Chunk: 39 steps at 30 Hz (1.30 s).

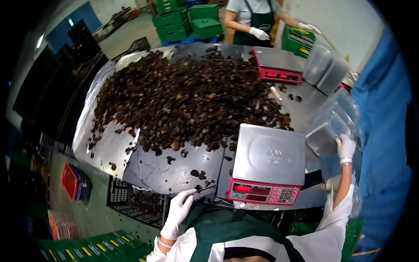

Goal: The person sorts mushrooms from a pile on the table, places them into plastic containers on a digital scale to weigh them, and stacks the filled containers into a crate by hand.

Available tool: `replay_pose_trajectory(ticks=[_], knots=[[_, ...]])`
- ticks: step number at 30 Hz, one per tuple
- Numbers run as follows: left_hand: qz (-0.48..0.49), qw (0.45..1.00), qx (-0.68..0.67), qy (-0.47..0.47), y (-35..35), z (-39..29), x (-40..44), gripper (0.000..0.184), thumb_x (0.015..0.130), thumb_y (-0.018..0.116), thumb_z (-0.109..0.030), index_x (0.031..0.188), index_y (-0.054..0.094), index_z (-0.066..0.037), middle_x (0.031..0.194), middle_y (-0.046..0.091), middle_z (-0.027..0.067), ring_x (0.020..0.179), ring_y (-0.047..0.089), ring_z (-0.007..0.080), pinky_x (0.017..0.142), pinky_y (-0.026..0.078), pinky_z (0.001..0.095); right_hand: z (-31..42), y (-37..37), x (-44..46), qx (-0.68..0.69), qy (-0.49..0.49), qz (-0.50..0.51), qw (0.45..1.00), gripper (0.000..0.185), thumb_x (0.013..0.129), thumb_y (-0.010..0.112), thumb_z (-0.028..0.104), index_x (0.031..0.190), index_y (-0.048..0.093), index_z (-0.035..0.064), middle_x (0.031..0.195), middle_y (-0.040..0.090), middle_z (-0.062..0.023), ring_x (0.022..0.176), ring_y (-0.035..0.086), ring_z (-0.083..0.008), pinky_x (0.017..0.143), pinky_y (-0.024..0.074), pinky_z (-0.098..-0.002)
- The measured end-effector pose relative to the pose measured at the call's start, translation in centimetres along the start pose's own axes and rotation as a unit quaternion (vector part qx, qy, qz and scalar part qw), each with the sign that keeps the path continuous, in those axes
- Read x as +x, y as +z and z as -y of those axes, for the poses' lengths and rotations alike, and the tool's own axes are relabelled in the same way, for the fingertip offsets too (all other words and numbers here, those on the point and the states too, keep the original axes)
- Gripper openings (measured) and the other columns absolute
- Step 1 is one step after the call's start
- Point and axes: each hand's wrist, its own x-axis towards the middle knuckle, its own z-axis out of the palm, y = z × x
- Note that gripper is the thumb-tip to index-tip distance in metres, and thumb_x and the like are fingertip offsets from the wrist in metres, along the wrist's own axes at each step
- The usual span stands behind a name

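Note:
My left hand (180,210), in a white glove, is at the table's front edge, its fingers closed beside a thin dark object; what they hold is too small to name. A few dark brown pieces (198,174) lie just beyond it. At the right, my right hand (345,148), also gloved, has its fingers on the rim of a clear plastic container (326,137). Between my hands stands a red scale (268,155) with a bare metal plate and lit digits. Behind it spreads a large heap of dark brown pieces (187,96).
Across the table a person (257,22) in white gloves and a dark apron stands by a second red scale (278,63). More clear containers (327,67) stand at the right. Green crates (170,26) are stacked behind. A black crate (135,203) sits below the front edge.

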Motion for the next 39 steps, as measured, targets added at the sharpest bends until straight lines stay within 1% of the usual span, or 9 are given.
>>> replay_pose_trajectory(ticks=[4,8,10,20,22,25,29,32,39], knots=[[-0.055,0.988,-0.081,-0.12,-1.7,4.7,-0.6,0.023,0.089,0.058,-0.007,0.111,0.064,-0.001,0.103,0.068,0.0145,0.096,0.065,0.0206,0.087,0.048,0.0291,1.0,-2.5,1.4,-0.012,0.046,-0.005,0.999,0.031,0.067,0.077,0.018,0.068,0.049,0.0037,0.067,0.056,-0.0122,0.067,0.055,-0.0339,0.061,0.0414,-0.0406],[-0.028,0.995,-0.069,-0.067,-3.9,6.2,1.7,0.024,0.089,0.059,-0.009,0.111,0.064,-0.001,0.105,0.067,0.0147,0.098,0.064,0.0229,0.088,0.048,0.0306,-2.2,-1.7,0.8,0.269,0.118,-0.052,0.955,0.018,0.084,0.066,0.012,0.079,0.053,-0.0004,0.068,0.045,-0.0017,0.066,0.04,-0.0105,0.061,0.0386,-0.0268],[-0.003,0.998,-0.032,-0.057,-5.2,6.9,3.1,0.024,0.089,0.059,-0.011,0.11,0.064,-0.002,0.106,0.067,0.0151,0.099,0.064,0.0253,0.088,0.049,0.0323,3.1,-8.1,-0.1,0.311,0.136,-0.102,0.935,0.011,0.088,0.06,0.006,0.081,0.055,-0.0009,0.074,0.048,-0.0014,0.07,0.042,-0.0103,0.064,0.0392,-0.0254],[-0.057,0.994,0.075,0.061,-11.2,15.2,7.9,0.044,0.081,0.065,-0.009,0.124,0.056,-0.004,0.121,0.059,0.0149,0.118,0.052,0.0297,0.102,0.04,0.0378,24.6,-9.6,-13.6,0.123,-0.164,0.179,0.962,0.017,0.065,0.073,0.012,0.069,0.057,0.0069,0.068,0.056,-0.0088,0.071,0.057,-0.0312,0.067,0.0435,-0.0416],[-0.09,0.989,0.09,0.069,-13.1,16.8,9.3,0.047,0.08,0.066,-0.01,0.125,0.055,-0.004,0.124,0.057,0.0156,0.12,0.051,0.0308,0.104,0.038,0.0389,26.1,-10.5,-14.1,0.08,-0.116,0.264,0.954,0.021,0.065,0.075,0.015,0.08,0.063,0.0066,0.079,0.062,-0.0108,0.079,0.06,-0.0318,0.073,0.0463,-0.0404],[-0.137,0.983,0.1,0.075,-14.9,18.2,12.5,0.046,0.082,0.063,-0.011,0.126,0.054,-0.004,0.127,0.054,0.0172,0.12,0.05,0.0323,0.104,0.037,0.0401,31.8,-13.2,-11.4,0.229,-0.021,0.174,0.958,0.058,0.065,0.079,0.021,0.117,0.06,0.0045,0.114,0.062,-0.0159,0.106,0.059,-0.034,0.094,0.0457,-0.0387],[-0.202,0.977,0.023,0.064,-15.7,19.9,18.9,0.039,0.085,0.065,-0.016,0.121,0.058,-0.003,0.119,0.059,0.015,0.114,0.054,0.0297,0.101,0.04,0.0374,44.0,-11.2,-5.3,0.366,-0.098,0.178,0.908,0.062,0.073,0.077,0.03,0.126,0.056,0.0055,0.121,0.06,-0.0142,0.112,0.058,-0.0284,0.097,0.0446,-0.0352],[-0.241,0.969,0.034,0.043,-16.3,19.5,23.1,0.039,0.083,0.069,-0.021,0.116,0.06,-0.003,0.109,0.062,0.0151,0.102,0.057,0.0299,0.093,0.043,0.0374,53.4,-7.2,-1.2,0.387,-0.2,0.235,0.869,0.087,0.073,0.075,0.038,0.145,0.034,0.0147,0.146,0.037,-0.0145,0.134,0.036,-0.0306,0.111,0.0303,-0.0388],[-0.212,0.942,0.245,0.09,-14.4,19.1,27.9,0.02,0.074,0.072,-0.021,0.089,0.063,-0.01,0.088,0.057,0.0074,0.085,0.056,0.0274,0.072,0.046,0.04,68.4,1.4,3.9,0.155,-0.3,0.244,0.909,0.108,0.054,0.087,0.04,0.145,0.029,0.031,0.154,0.019,-0.0158,0.134,0.031,-0.0415,0.092,0.0479,-0.0509]])
